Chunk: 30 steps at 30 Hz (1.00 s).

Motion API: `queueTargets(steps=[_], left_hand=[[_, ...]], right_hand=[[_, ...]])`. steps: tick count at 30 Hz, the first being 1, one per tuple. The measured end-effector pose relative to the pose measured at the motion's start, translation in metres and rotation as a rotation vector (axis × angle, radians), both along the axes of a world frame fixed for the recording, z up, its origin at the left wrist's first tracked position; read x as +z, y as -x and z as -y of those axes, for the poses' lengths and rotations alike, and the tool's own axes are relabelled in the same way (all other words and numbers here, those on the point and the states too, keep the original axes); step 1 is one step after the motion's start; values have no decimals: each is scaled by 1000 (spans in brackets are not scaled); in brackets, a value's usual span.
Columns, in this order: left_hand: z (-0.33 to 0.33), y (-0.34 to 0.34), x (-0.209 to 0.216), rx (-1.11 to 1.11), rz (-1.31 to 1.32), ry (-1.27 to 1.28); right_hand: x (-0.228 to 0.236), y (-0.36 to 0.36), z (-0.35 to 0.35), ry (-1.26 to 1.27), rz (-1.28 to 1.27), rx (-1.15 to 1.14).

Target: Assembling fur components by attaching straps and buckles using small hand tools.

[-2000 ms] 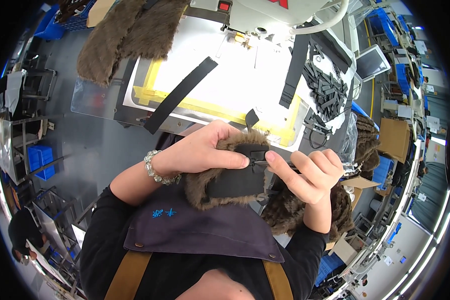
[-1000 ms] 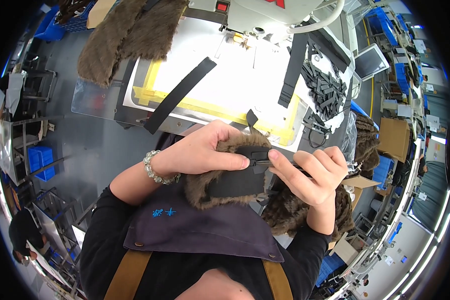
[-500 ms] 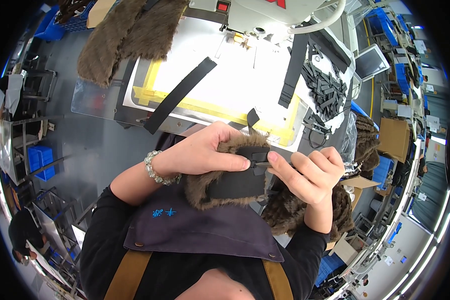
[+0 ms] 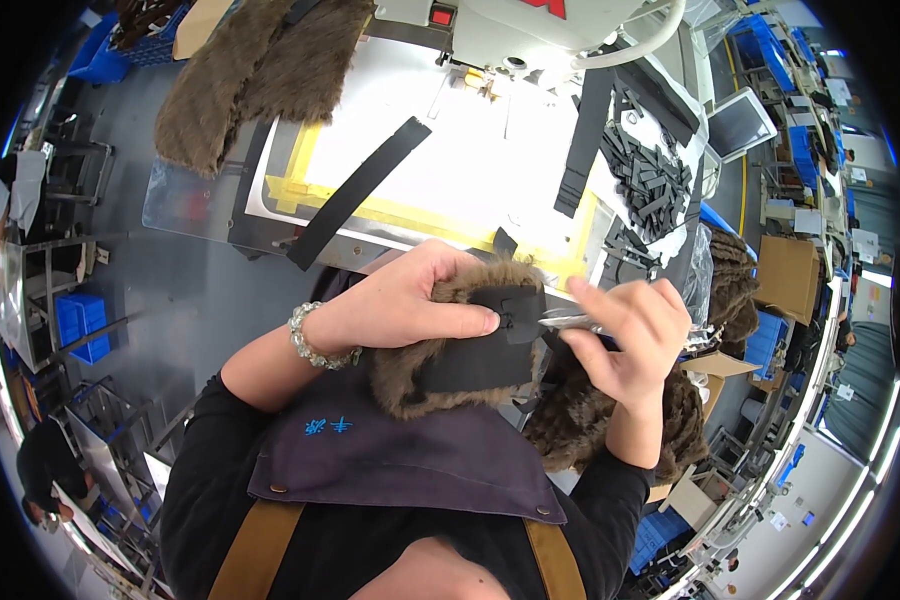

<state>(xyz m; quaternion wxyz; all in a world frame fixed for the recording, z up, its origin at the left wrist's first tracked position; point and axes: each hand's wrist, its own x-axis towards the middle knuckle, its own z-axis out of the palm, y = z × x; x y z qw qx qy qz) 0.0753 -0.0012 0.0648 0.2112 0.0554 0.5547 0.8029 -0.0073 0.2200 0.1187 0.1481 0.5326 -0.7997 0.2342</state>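
Over your apron (image 4: 410,460), your L hand (image 4: 410,300) pinches the fur piece (image 4: 398,378), thumb on its black backing (image 4: 475,364); R hand (image 4: 628,335) grips a metal tool (image 4: 572,321), tip near the backing's edge. Keep backing flat & L thumb clear of tip; go light.

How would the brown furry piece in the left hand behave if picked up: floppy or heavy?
The furry piece probably squashes at its edges, where loose pile sticks out. It seems fairly light, since only the left hand grips it. The flat-looking black panel may keep its middle from flopping much.
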Motion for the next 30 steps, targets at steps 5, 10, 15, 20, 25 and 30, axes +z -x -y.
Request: queueTargets(steps=[5, 10, 15, 20, 25, 30], left_hand=[[-6, 3, -1, 55, -23, -8], [-14, 7, 1, 108, -32, -26], [-17, 12, -9, 100, -82, 57], [-15, 3, -26, -40, -37, 199], [-21, -6, -46, -77, -57, 154], [-18, -9, -55, -10, 29, 119]], right_hand=[[-16, -13, 4, 386, 991, -158], [-37, -41, 28, 719, 1328, -203], [-59, -56, 37, 932, 1390, -356], [-75, -67, 30, 973, 1486, -420], [-99, -79, 31, 1165, 1717, -332], [-105, -85, 17, 877, 1260, -387]])
